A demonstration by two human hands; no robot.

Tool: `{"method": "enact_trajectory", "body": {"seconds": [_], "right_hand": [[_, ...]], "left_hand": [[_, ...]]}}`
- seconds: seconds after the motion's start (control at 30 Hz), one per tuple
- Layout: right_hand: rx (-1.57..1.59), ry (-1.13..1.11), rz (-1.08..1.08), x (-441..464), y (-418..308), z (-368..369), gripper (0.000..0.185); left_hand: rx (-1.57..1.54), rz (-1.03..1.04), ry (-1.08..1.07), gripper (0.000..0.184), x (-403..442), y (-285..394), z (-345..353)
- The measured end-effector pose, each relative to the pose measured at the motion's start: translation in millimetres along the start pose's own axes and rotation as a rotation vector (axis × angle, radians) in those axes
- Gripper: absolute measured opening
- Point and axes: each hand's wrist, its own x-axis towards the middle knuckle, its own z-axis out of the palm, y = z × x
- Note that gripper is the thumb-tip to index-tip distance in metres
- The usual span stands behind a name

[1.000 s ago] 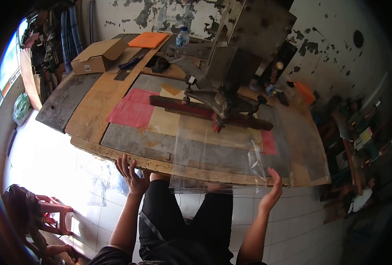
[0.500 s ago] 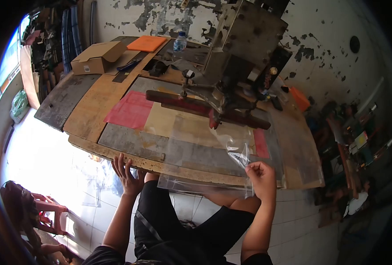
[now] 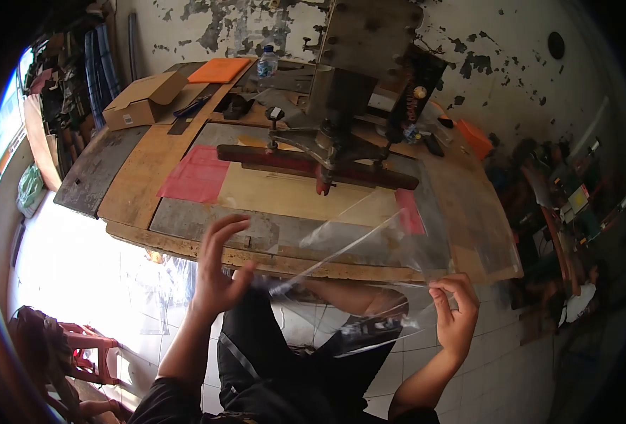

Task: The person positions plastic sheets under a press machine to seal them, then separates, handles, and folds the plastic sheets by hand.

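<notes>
Between my right thumb and fingers I pinch the edge of a clear plastic sheet (image 3: 355, 244); my right hand (image 3: 456, 300) is out past the table's front edge at the right. The sheet slants across the front edge and hangs partly over my lap. My left hand (image 3: 221, 265) is raised at the front edge with fingers apart, holding nothing, a little left of the sheet. Beyond the sheet, a press machine (image 3: 341, 85) has a long dark bar (image 3: 313, 168) above a tan sheet (image 3: 277, 191) with pink pieces (image 3: 196, 173) at its ends.
On the worn table (image 3: 133, 177) stand a cardboard box (image 3: 143, 102), an orange pad (image 3: 219, 70) and a water bottle (image 3: 267, 62) toward the back. A red stool (image 3: 90, 350) is on the floor at left. Another person (image 3: 580, 300) is at the far right.
My right hand has moved right and slightly down, drawing the plastic sheet off the table toward me. My left hand has left the table edge and risen to the right.
</notes>
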Motion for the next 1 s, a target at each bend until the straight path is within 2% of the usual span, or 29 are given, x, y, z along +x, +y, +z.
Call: {"method": "enact_trajectory", "body": {"seconds": [0.07,0.1,0.17,0.3,0.37,0.4,0.47,0.6,0.83,1.0], "right_hand": [[0.004,0.014,-0.059,4,-6,0,0.010],[0.009,0.024,-0.112,4,-8,0,0.012],[0.003,0.015,-0.171,8,-12,2,0.015],[-0.010,0.013,-0.343,15,-20,3,0.021],[-0.012,0.032,-0.355,17,-22,4,0.021],[-0.014,0.051,-0.368,18,-23,4,0.021],[-0.025,0.060,-0.389,21,-25,5,0.021],[-0.024,0.062,-0.431,22,-25,5,0.025],[-0.161,0.094,-0.561,22,-28,7,0.025],[-0.282,0.239,-0.636,14,-16,9,0.025]], "left_hand": [[-0.172,0.100,-0.141,0.066,18,29,8],[-0.174,0.100,-0.147,0.066,25,38,13],[-0.305,0.141,-0.296,0.078,33,53,20],[-0.222,0.268,-0.371,0.076,46,62,25],[-0.250,0.352,-0.422,0.059,51,57,28],[-0.250,0.351,-0.424,0.059,50,55,28],[-0.292,0.321,-0.428,0.038,50,50,26],[-0.248,0.354,-0.401,0.026,44,42,25],[-0.158,0.380,-0.324,0.028,36,43,20],[0.092,0.616,-0.046,0.026,30,48,16]]}}
